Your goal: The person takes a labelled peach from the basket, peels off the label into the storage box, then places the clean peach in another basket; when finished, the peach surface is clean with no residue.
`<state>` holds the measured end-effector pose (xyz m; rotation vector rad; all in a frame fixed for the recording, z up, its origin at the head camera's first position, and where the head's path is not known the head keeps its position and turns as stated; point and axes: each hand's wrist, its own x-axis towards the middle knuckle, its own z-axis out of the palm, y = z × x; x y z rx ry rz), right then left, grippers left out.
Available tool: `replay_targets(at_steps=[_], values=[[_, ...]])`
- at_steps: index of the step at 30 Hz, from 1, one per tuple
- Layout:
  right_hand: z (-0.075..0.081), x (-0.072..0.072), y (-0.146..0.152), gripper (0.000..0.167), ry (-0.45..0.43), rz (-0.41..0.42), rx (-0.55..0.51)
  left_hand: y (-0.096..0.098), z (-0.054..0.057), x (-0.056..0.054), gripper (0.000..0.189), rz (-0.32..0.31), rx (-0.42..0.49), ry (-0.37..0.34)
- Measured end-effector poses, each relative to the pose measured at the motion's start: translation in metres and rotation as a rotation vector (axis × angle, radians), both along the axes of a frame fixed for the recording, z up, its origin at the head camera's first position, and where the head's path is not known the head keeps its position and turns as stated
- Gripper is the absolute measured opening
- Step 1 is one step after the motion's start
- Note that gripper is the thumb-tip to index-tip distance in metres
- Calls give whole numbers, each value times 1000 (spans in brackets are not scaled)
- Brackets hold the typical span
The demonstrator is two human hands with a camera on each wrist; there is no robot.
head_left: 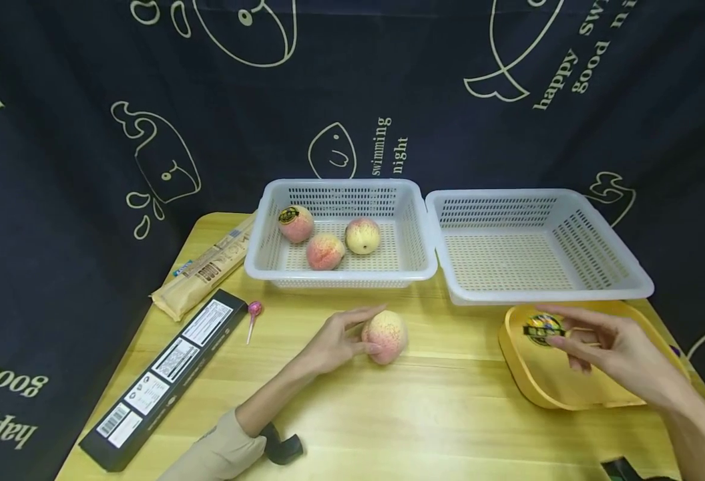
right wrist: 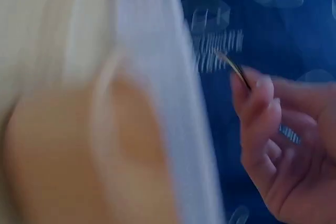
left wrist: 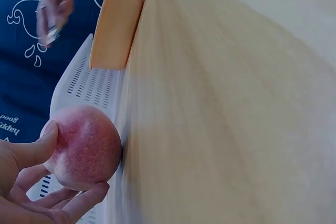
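My left hand [head_left: 336, 342] grips a pink and yellow peach [head_left: 386, 337] between thumb and fingers, at the table's middle. In the left wrist view, the peach [left wrist: 84, 148] shows its red side, and the thumb lies near its dent. Over the yellow tray [head_left: 529, 384], my right hand [head_left: 613, 347] pinches a black and gold sticker [head_left: 535, 331] by its edge. The right wrist view shows the sticker [right wrist: 239, 72] edge-on between thumb and finger. A similar sticker [head_left: 289, 215] is on one of the peaches [head_left: 297, 229] in the left white basket [head_left: 340, 275].
Two more peaches [head_left: 325, 252] lie in that basket. A second white basket [head_left: 545, 296] stands beside it, behind the yellow tray. On the left are a long black box [head_left: 166, 381], a beige packet [head_left: 208, 270], and a pink lollipop [head_left: 254, 309]. A dark curtain [head_left: 352, 80] hangs behind.
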<state>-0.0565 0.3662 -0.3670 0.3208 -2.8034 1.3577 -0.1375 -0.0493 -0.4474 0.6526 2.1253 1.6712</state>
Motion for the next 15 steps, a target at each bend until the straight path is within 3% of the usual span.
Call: replay_targets(at_steps=[3,7,10,15], values=[[-29,8,41,46,-107,-27,39,-2,1,1,69,15,-23,-5],[-63,6,64,47,-167,-80,62,-4,4,0,68,27,-29,-9],[-72,2,66,44,-167,-120,130,-4,5,0,68,26,-23,-15],[-72,-1,66,40,-182,-148,242,-2,4,0,68,18,-8,-34]])
